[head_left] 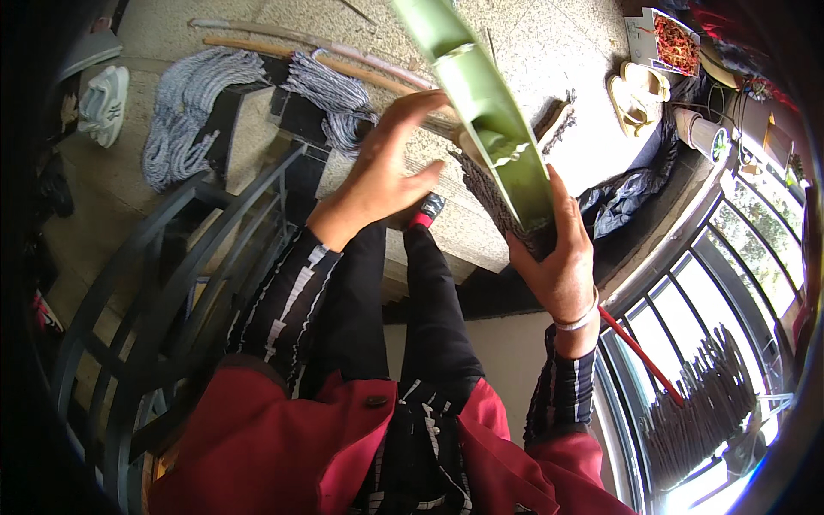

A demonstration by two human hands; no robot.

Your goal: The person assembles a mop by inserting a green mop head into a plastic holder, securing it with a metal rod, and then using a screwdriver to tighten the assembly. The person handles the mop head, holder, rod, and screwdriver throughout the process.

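Observation:
A long, pale green trough-like piece (476, 103) with cross walls inside slants up and away in front of me. Dark grey braided, shaggy material (485, 193) runs along its near end. My right hand (558, 262) is closed around that near end, thumb on one side and fingers on the other. To the left of the piece, my left hand (386, 167) has its thumb and fingers spread apart. Its fingertips reach the green edge, and whether they touch it I cannot tell.
Grey cord bundles (184, 112) and long poles (318, 62) lie on the floor at far left. Slippers (631, 99), a box of red dried pieces (674, 43) and a black plastic bag (622, 202) are at right. Metal railings (197, 249) flank me; a broom (699, 412) stands lower right.

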